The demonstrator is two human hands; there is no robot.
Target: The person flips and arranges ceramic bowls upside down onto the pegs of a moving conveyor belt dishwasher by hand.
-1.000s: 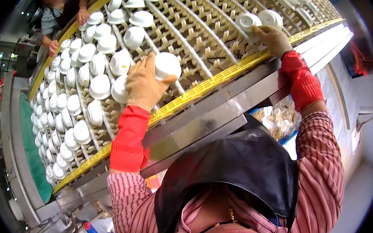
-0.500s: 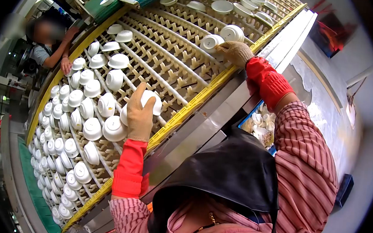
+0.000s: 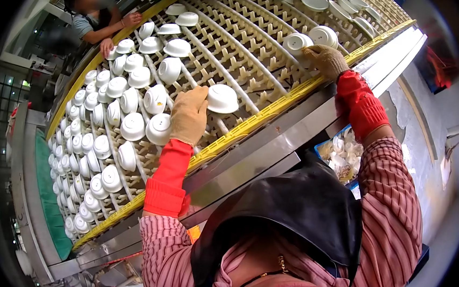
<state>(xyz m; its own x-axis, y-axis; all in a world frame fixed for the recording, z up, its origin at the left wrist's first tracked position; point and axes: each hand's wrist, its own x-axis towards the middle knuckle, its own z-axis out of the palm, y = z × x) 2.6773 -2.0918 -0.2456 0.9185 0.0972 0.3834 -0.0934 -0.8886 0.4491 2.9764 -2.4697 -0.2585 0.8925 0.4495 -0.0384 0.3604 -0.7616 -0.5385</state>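
Observation:
My left hand, in a tan glove with a red cuff, is closed at the left rim of a white bowl, which lies tipped over with its base showing. The glove covers part of what it grips. Farther right, my right hand, gloved the same way, has its curled fingertips at the lower edge of another white bowl. Close behind that one sits a further white bowl, base up. All rest on a pegged conveyor rack.
Several white bowls fill the rack's left side. Shallow dishes lie at the top. A yellow chain rail edges the near side. A person's hand is across the rack. A blue-edged bin holds pale broken pieces.
The camera view has shifted, moving the scene right and up. My left hand has slid left against the nearby bowl, uncovering more of it. My right hand stays by the same bowl.

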